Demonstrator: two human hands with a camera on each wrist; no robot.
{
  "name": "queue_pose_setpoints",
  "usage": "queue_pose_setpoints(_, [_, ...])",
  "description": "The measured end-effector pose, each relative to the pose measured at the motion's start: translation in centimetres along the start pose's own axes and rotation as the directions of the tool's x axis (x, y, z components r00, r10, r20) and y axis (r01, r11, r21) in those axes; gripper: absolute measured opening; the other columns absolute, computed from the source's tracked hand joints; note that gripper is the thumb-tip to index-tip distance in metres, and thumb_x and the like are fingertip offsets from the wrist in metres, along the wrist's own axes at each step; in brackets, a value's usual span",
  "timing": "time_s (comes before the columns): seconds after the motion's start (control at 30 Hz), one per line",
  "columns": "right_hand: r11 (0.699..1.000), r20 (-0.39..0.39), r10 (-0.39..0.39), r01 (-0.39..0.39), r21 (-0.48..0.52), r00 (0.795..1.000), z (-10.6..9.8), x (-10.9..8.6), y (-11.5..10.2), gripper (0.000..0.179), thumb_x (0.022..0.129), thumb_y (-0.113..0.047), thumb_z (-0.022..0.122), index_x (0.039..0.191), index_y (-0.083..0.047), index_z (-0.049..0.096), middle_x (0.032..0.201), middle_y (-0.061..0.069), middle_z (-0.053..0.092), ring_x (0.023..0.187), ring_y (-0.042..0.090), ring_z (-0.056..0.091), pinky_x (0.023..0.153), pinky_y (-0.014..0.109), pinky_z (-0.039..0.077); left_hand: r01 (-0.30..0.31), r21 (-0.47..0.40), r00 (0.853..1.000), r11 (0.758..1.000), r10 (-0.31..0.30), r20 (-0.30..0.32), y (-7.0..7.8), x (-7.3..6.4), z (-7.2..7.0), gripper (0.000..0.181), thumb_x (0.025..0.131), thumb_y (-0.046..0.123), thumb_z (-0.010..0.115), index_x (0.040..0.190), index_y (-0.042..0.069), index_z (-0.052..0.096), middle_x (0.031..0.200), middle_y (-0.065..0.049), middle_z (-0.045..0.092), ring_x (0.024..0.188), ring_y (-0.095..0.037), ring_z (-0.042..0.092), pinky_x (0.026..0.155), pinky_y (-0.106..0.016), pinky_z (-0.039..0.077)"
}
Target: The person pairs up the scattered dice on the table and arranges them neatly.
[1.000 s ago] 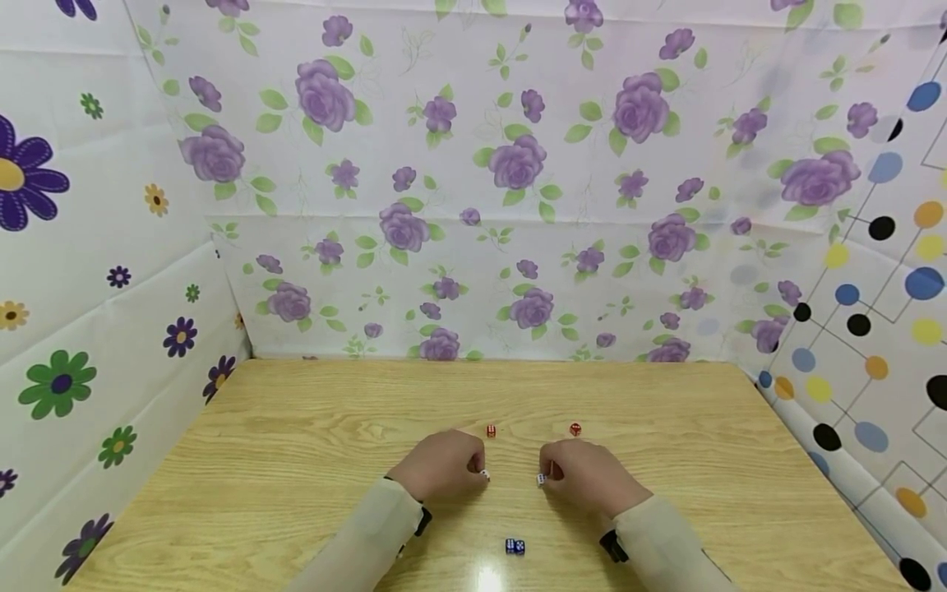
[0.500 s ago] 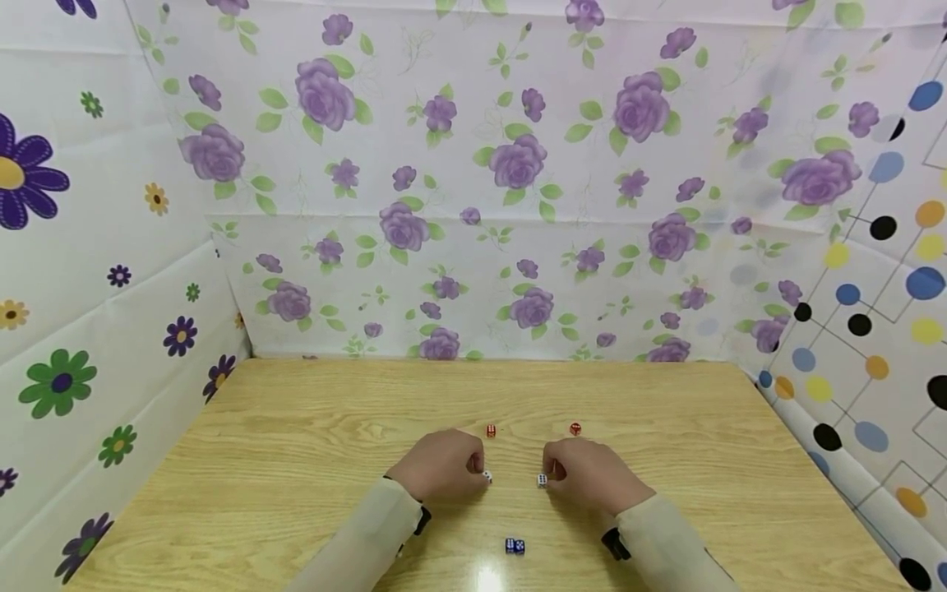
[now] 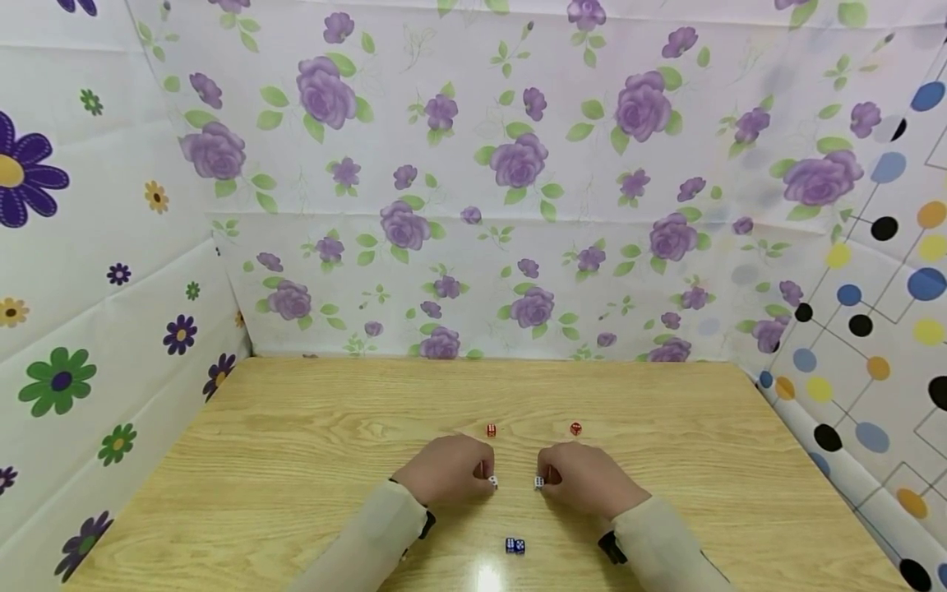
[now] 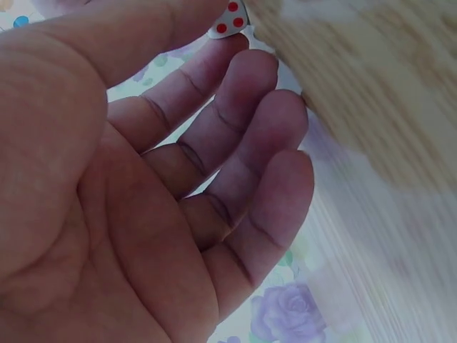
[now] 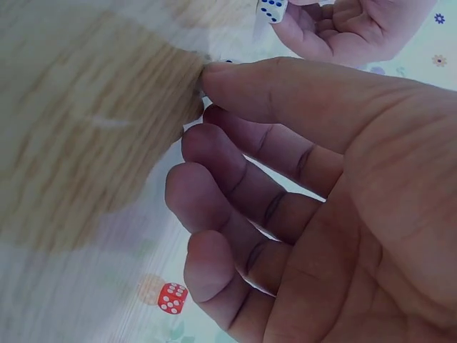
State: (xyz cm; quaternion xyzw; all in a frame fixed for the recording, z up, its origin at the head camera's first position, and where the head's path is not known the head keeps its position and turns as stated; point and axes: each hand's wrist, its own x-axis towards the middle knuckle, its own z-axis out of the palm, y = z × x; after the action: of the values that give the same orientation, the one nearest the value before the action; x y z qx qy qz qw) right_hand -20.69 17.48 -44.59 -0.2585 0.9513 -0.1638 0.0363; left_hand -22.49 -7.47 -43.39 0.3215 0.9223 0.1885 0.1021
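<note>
My left hand pinches a white die between thumb and index finger, close over the wooden table. In the left wrist view, red dots show on one face of this die; the right wrist view shows blue dots on it. Facing it, my right hand grips another white die the same way, and the thumb hides most of that die in the right wrist view. A short gap separates the two white dice. The other fingers of both hands are loosely curled.
Beyond the hands lie two red dice, one at left and one at right. Two blue dice sit side by side nearer the front of the table. Patterned cloths enclose the back and sides.
My left hand has shifted slightly right and nearer with its white die, and my right hand slightly left. The gap between the white dice has narrowed. Red and blue dice stay put.
</note>
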Motion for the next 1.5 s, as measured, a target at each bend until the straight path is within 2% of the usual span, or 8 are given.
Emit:
queue_pose_setpoints(0.33, [1.000,-0.006,0.015,-0.015,-0.013,1.000,-0.2,-0.1,-0.3,0.017,0.090,-0.026,0.082,0.084,-0.023,0.066,0.071,-0.016,0.054,0.063,0.004,0.048,0.060,0.029,0.043,0.013,-0.022,1.000,1.000,-0.013,0.001,0.2,-0.3,-0.1,0.011,0.090,0.023,0.079,0.085,0.024,0.070,0.077,0.016,0.061,0.066,-0.002,0.055,0.066,-0.025,0.049])
queue_pose_setpoints(0.5, [1.000,0.004,0.007,-0.007,-0.011,1.000,-0.1,0.0,-0.3,0.017,0.090,-0.023,0.081,0.084,-0.023,0.066,0.071,-0.015,0.054,0.062,0.005,0.048,0.060,0.029,0.042,-0.004,0.005,1.000,1.000,0.004,-0.008,0.5,-0.1,0.0,0.016,0.092,0.024,0.079,0.081,0.023,0.068,0.074,0.015,0.059,0.064,-0.003,0.053,0.065,-0.024,0.047])
queue_pose_setpoints(0.87, [0.997,0.002,-0.071,0.071,0.011,0.997,0.0,0.0,-0.7,0.018,0.090,-0.020,0.082,0.082,-0.023,0.065,0.071,-0.016,0.051,0.063,0.003,0.044,0.059,0.026,0.041,-0.041,0.082,0.999,0.996,0.042,-0.008,0.4,0.7,1.1,0.011,0.093,0.029,0.079,0.088,0.025,0.070,0.077,0.017,0.061,0.066,0.000,0.054,0.064,-0.023,0.048])
queue_pose_setpoints(1.13, [0.999,0.009,-0.050,0.049,0.019,0.999,-0.1,-0.2,-0.9,0.017,0.090,-0.023,0.082,0.084,-0.022,0.066,0.073,-0.017,0.054,0.064,0.002,0.047,0.061,0.027,0.043,-0.034,0.071,0.999,0.997,0.035,-0.021,0.5,0.7,1.0,0.007,0.091,0.026,0.080,0.094,0.022,0.074,0.080,0.017,0.064,0.070,0.002,0.056,0.068,-0.022,0.051])
queue_pose_setpoints(1.5, [0.998,0.029,-0.065,0.064,0.012,0.997,0.0,0.1,-0.9,0.017,0.092,-0.022,0.080,0.083,-0.024,0.065,0.071,-0.016,0.052,0.062,0.002,0.046,0.059,0.026,0.042,-0.048,0.101,0.998,0.994,0.052,-0.039,0.9,0.8,1.0,0.009,0.092,0.026,0.080,0.087,0.022,0.074,0.077,0.017,0.062,0.066,0.002,0.054,0.066,-0.021,0.049])
